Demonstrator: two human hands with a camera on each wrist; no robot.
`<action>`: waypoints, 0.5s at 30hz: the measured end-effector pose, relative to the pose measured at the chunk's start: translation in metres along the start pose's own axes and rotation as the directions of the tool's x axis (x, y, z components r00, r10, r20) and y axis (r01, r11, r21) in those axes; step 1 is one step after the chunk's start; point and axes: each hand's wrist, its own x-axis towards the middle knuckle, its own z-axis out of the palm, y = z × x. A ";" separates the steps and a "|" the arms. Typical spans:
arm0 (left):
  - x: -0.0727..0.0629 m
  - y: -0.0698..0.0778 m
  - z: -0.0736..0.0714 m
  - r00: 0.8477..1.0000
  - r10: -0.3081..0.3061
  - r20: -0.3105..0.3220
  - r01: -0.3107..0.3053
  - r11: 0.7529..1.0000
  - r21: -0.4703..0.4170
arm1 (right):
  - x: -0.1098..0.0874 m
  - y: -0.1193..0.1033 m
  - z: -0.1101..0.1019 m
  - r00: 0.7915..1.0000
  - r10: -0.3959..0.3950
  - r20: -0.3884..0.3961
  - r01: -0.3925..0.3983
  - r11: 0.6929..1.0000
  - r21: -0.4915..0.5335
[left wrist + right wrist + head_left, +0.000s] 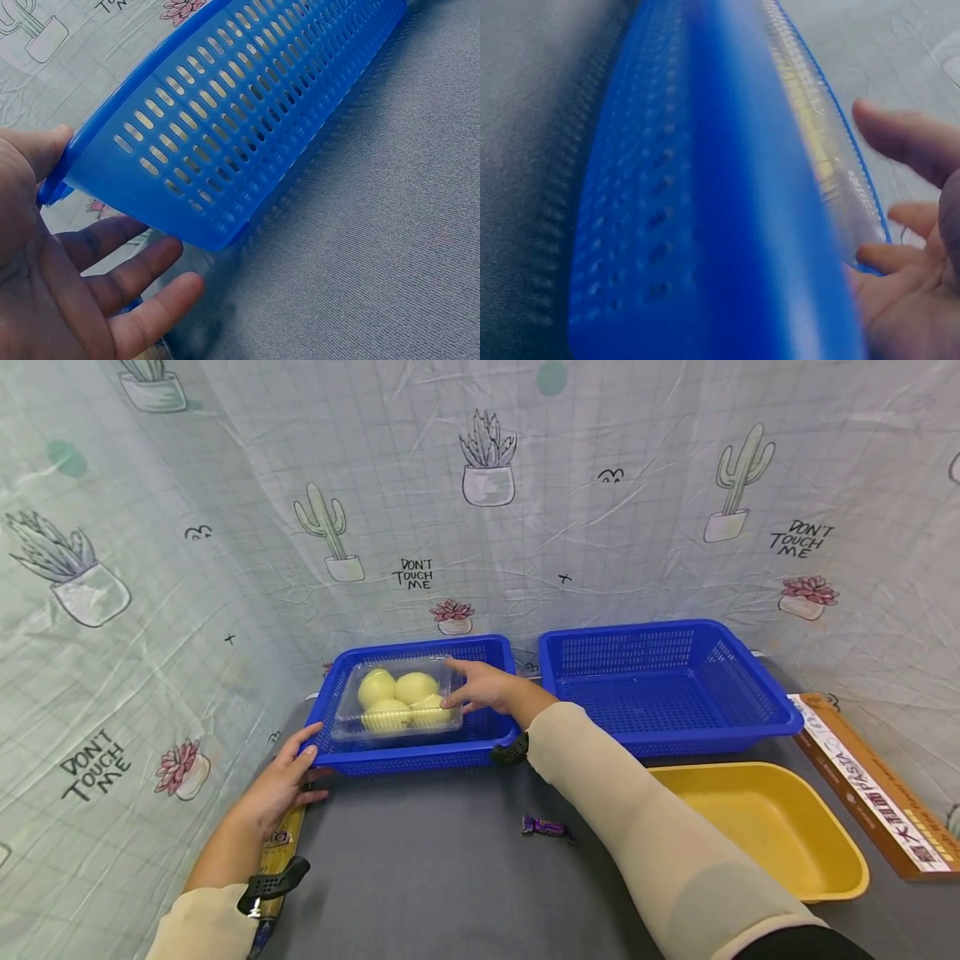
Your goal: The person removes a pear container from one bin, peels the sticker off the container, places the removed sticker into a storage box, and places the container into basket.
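Note:
A blue mesh basket point(420, 760) holds a clear plastic box point(352, 727) with several pale yellow-green round fruits point(386, 714) inside. At the basket's front left corner, my left hand point(281, 785) pinches the rim, thumb on the near side; its other fingers point(154, 315) stretch out loosely beneath. Over the right end of the box is my right hand point(487, 687), fingers spread. The right wrist view shows its thumb point(900, 139) raised off the box and its fingertips close to the box's end. A blurred blue rim hides part of that view.
A second blue basket point(667, 739) stands to the right, with a yellow tub point(780, 827) in front, partly behind my right sleeve. Along the right edge lies a pasta box point(870, 777). A purple-wrapped candy point(546, 827) lies mid-table. A yellow package point(279, 852) sits under my left wrist.

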 end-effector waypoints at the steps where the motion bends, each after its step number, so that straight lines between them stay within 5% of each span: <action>1: 0.000 0.000 0.000 1.000 -0.003 -0.005 0.003 1.000 0.000 | 0.001 0.000 0.001 1.000 0.009 -0.002 -0.009 1.000 -0.021; 15: 0.000 -0.001 0.000 1.000 -0.014 -0.002 0.014 1.000 -0.004 | 0.002 0.000 0.008 0.994 0.048 -0.095 -0.055 0.995 -0.079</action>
